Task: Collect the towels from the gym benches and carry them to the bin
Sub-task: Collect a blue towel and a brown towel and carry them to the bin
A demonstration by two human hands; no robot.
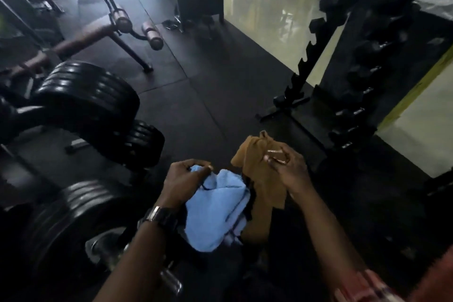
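A light blue towel (215,208) hangs bunched in front of me, with my left hand (183,179) gripping its top edge. Beside it on the right is an orange-brown towel (257,179), pinched near its top by my right hand (289,169). The two towels touch in the middle, with a dark cloth edge showing between them. A watch is on my left wrist. No bin is in view.
Stacked black weight plates (83,98) on a machine crowd the left side. A padded bench (98,32) stands at the back left. A dumbbell rack (362,68) rises on the right. Dark rubber floor (208,95) runs ahead to glossy pale tiles (269,7).
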